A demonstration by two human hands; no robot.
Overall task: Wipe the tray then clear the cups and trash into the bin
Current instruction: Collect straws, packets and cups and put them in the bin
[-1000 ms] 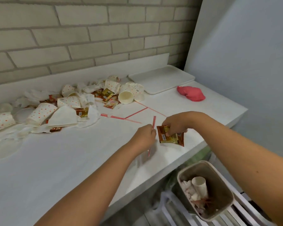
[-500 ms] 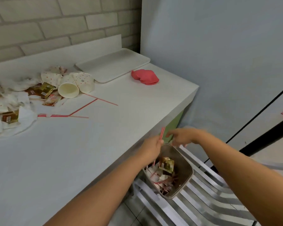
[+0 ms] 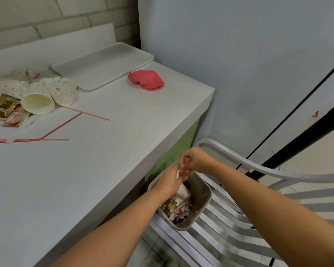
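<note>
Both hands are held together just above a grey bin (image 3: 204, 191), which is set on a white slatted chair (image 3: 229, 234) beside the white surface (image 3: 104, 151). The right hand (image 3: 196, 160) is seen with its fingers (image 3: 185, 160) curled and pinched on a thin red straw (image 3: 189, 160), of which only a short piece shows. The left hand (image 3: 171, 183) is turned with its back to the camera. Its fingers are hidden, so it cannot be told whether anything is gripped by it. A scrap of white is glimpsed between the two hands, too small to be named.

Inside the bin, a gold sachet (image 3: 169, 207) and white paper can be made out, partly covered by the left forearm. On the surface, well apart from the hands, a white tray (image 3: 104, 68) is laid by the back wall, with a red cloth (image 3: 146, 80) just beside it. Spotted paper cups (image 3: 48, 93) are tipped on their sides at the left, next to wrappers (image 3: 2, 106) cut off by the frame edge. Loose straws (image 3: 62, 125) are scattered in front of them.
</note>
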